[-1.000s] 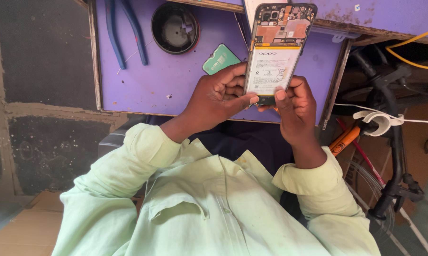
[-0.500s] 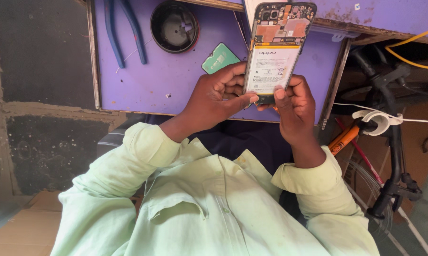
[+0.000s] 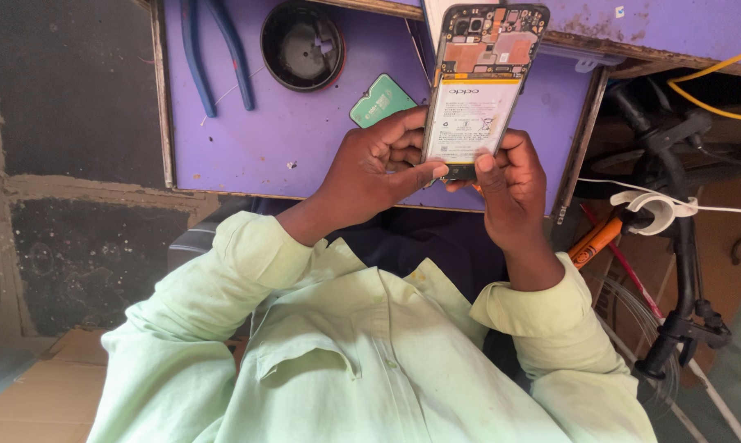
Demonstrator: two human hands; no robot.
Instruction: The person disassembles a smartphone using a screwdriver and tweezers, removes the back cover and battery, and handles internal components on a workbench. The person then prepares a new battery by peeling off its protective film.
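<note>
I see both hands raised over the purple-painted wooden counter [image 3: 255, 148], sharing one thing: an opened black smartphone with its back cover off [image 3: 481, 86], held upright with the circuit board at the top and the pale rectangular battery below it. My left hand [image 3: 370, 168] wraps the phone's left edge from the side, its fingers [image 3: 399, 135] curled against that edge and its thumb laid across the bottom corner. My right hand [image 3: 514, 184] grips the lower right edge, thumb pressed on the bottom end of the phone and the other fingers behind it, so both sets of fingers are clamped on the phone. The phone sits in the air above the counter's near edge, not resting on it.

On the counter, just left of the left hand and partly hidden by it, lies a small green rounded card-shaped piece [image 3: 380, 100]. Further left and higher lies a round black shallow dish [image 3: 302, 45], and well to the left of that a pair of blue-handled pliers [image 3: 210, 49]. I am wearing a pale green long-sleeved shirt [image 3: 337, 353]. To the right, below the counter, stands a black bicycle frame [image 3: 682, 246] with a white cable [image 3: 665, 193] draped by it and an orange marker-like object [image 3: 596, 240] near my right wrist.
</note>
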